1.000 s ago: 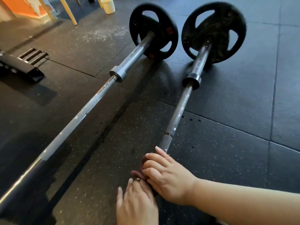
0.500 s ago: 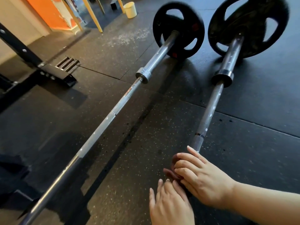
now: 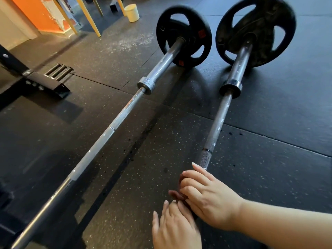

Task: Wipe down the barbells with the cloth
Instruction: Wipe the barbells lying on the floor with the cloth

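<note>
We list: right hand [image 3: 210,196], forearm entering from the lower right, fingers curled over the right barbell [image 3: 215,133], gripping a reddish cloth [image 3: 173,194] against its shaft. Next, left hand [image 3: 176,225], fingers nearly straight, tips beside the cloth. Lastly, left barbell [image 3: 111,130], lying on the floor, apart from both hands.

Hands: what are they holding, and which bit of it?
The right hand curls its fingers round the reddish cloth, wrapped on the right barbell at the near part of its thin shaft. The left hand lies beside it, fingers straight, gripping nothing.
</note>
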The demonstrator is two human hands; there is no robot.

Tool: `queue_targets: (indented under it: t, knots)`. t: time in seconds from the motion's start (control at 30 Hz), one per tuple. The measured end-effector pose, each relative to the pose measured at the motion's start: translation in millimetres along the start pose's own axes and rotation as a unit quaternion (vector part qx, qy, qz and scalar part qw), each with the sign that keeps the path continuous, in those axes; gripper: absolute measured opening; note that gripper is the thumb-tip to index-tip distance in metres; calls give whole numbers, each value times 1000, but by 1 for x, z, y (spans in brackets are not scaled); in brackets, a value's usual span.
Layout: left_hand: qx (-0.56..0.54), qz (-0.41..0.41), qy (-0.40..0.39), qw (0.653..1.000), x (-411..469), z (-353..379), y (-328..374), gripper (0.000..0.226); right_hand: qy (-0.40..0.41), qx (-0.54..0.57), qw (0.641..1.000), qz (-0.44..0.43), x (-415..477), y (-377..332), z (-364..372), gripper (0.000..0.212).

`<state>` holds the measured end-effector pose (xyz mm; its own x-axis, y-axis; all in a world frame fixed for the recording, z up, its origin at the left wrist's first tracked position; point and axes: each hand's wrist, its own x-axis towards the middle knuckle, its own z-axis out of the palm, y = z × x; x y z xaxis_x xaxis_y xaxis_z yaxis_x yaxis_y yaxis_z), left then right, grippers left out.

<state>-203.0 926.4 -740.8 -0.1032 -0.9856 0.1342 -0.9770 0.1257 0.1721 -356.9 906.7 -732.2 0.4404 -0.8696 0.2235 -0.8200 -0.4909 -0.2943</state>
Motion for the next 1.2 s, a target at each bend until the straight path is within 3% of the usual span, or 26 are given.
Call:
queue_targets:
  t: [0.13, 0.23, 0.47, 0.6, 0.77, 0.9, 1.0, 1.1, 1.2]
  knots:
    - [0, 9, -85, 996, -1, -5, -4, 42, -37, -20, 999, 9, 24, -5, -12, 37]
    - [-29, -15, -92, 995, 1, -6, -6, 44, -44, -1, 999, 19, 12, -4, -6, 37]
    - [-29, -29, -135, 990, 10, -20, 9, 80, -6, 8, 1000, 9, 1, -1, -2, 37]
    - [10, -14, -125, 992, 4, -15, 1, 45, -10, 4, 1000, 8, 10, -2, -5, 35]
    - [-29, -36, -160, 986, 8, -18, 4, 47, 30, 12, 999, 5, -15, 1, 3, 34]
    - [-64, -2, -147, 987, 4, -14, 0, 44, -9, 1, 1000, 14, 6, 0, -6, 36]
    - [-34, 35, -115, 992, 5, -12, -4, 62, -31, -7, 999, 17, 24, -1, -17, 49]
    - [-55, 17, -110, 992, 13, -18, 2, 81, -28, 1, 1000, 13, 6, 2, -9, 40]
    - [-70, -31, -186, 980, 16, -30, 9, 100, 20, 17, 1000, 6, -17, 4, 2, 36]
